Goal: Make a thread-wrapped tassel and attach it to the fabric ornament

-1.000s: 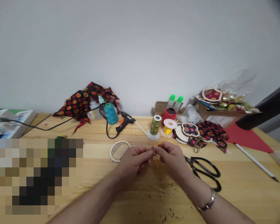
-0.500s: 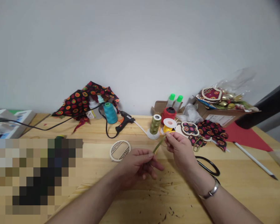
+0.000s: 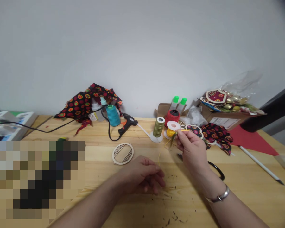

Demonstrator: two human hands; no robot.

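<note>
My right hand (image 3: 191,150) is closed in a pinch on a short bundle of green thread (image 3: 173,138), whose loose end hangs below the fingertips. A thin yellow cord (image 3: 159,155) trails from that bundle down toward my left hand (image 3: 148,175). The left fingers are loosely bent and apart, with nothing visible between them. Just left of that hand lies an oval wooden lattice frame (image 3: 123,154). Behind the pinch stand a spool of yellow cord (image 3: 173,128) and a cone of olive-green thread (image 3: 159,127). Black-handled scissors (image 3: 216,169) are partly hidden beneath my right wrist.
Toward the wall are a glue gun (image 3: 127,125), a teal thread cone (image 3: 113,115) and patterned fabric (image 3: 73,104). A cardboard box (image 3: 222,122) with trinkets stands at right, near a white pencil (image 3: 261,164). Dark scraps dot the wood table (image 3: 133,209). The lower left is blurred out.
My left hand has let go of the green thread and moved slightly down. My right hand has shifted right, and the strand stretched between the hands now hangs loose.
</note>
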